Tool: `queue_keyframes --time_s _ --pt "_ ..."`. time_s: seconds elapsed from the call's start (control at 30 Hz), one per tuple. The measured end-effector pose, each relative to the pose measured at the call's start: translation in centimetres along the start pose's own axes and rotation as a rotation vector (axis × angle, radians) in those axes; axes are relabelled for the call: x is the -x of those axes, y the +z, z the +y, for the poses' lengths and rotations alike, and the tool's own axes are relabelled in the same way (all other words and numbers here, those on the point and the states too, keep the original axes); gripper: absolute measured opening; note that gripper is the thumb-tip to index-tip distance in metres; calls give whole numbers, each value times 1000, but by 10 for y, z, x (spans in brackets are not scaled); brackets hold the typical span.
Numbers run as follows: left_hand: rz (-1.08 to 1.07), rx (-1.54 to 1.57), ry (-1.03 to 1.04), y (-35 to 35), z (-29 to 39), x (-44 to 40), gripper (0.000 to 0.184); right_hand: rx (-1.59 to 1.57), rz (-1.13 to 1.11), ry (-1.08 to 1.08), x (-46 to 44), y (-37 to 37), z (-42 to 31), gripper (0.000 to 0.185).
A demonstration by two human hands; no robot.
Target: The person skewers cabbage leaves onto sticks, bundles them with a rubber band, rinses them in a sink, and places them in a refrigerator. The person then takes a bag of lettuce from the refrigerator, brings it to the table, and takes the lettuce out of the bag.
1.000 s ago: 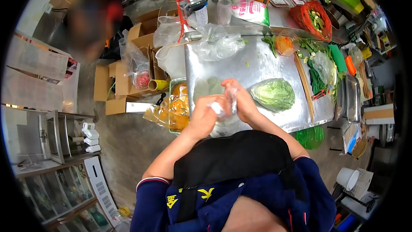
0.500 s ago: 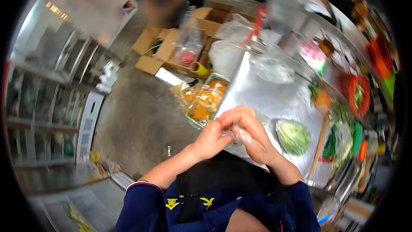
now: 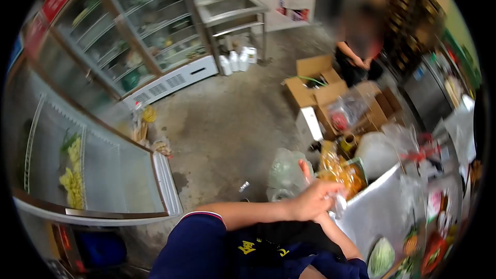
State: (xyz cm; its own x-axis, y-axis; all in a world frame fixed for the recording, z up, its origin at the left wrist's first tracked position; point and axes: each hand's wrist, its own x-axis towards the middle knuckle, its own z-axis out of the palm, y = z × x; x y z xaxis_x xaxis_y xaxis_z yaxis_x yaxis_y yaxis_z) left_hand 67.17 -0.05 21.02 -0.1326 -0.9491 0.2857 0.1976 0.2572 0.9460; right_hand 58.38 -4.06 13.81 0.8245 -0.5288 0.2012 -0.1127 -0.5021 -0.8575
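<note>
My left hand (image 3: 310, 201) is closed, its fingers pinching a crumpled piece of clear plastic film (image 3: 339, 204) near the corner of the metal table (image 3: 369, 201). My right hand lies behind the left, its forearm (image 3: 337, 235) coming up from the lower right. A fingertip (image 3: 305, 169) sticks up above the hands, and I cannot tell which hand it belongs to. Beyond my hands is a crate of orange food (image 3: 352, 182) partly covered with plastic. A pale green cabbage (image 3: 381, 258) rests on the table at the lower right.
Opened cardboard boxes (image 3: 315, 67) stand on the floor ahead, near another person (image 3: 359, 62). A translucent plastic bag (image 3: 285, 170) is beside my hands. At left are a glass-door fridge (image 3: 175, 80) and an open-topped cooler (image 3: 124, 175). A sink (image 3: 230, 8) is at the back.
My view has swung left, bringing the fridge, cooler and sink into sight. My hands have shifted toward the table's left corner, and the left now covers most of the right.
</note>
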Motion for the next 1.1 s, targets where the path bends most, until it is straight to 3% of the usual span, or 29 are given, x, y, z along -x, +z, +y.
queue_keyframes --time_s 0.07,0.13,0.23,0.27,0.33,0.4,0.5,0.6,0.63,0.7,0.73,0.8,0.83,0.87,0.93,1.03,1.1 --pt "-14 70 -22 -50 4 39 30 -88 -57 50 -51 49 -14 66" --pt "69 -55 42 -121 59 72 34 -208 -80 146 -99 84 -35 52" --pt "404 -452 143 -216 123 139 62 -441 -67 286 -167 126 -54 33" --pt "551 -345 179 -243 130 168 68 -543 -39 315 -189 138 -54 28" --pt "905 -293 276 -280 145 222 71 -824 70 313 -234 173 -49 28" --pt "1152 -645 136 -316 144 272 63 -1005 -39 346 -275 193 -89 32" --pt "1175 -221 162 -368 110 306 64 -1144 -226 414 -325 228 -131 26" --pt "1110 72 213 -409 96 311 85 -1264 -484 476 -369 266 -142 23" --pt "1059 69 169 -424 96 307 96 -1253 -549 468 -384 279 -142 23" --pt "909 76 134 -452 96 292 94 -1192 -642 480 -409 308 -145 24" --pt "834 68 123 -468 100 286 93 -1111 -628 373 -421 323 -151 24" --pt "967 -52 -64 -482 118 278 91 -830 -513 106 -447 344 -157 25" --pt "957 -115 -161 -500 123 272 88 -763 -256 -224 -470 375 -135 31" --pt "940 -178 -257 -518 128 267 86 -427 -164 -488 -493 374 -136 39" --pt "739 -307 -455 -574 136 252 76 -282 -228 -482 -540 384 -149 43" --pt "786 -178 -651 -626 158 222 61 -437 -669 -320 -607 407 -150 46" --pt "952 -263 -644 -654 142 212 54 -833 -988 -121 -651 408 -161 46"
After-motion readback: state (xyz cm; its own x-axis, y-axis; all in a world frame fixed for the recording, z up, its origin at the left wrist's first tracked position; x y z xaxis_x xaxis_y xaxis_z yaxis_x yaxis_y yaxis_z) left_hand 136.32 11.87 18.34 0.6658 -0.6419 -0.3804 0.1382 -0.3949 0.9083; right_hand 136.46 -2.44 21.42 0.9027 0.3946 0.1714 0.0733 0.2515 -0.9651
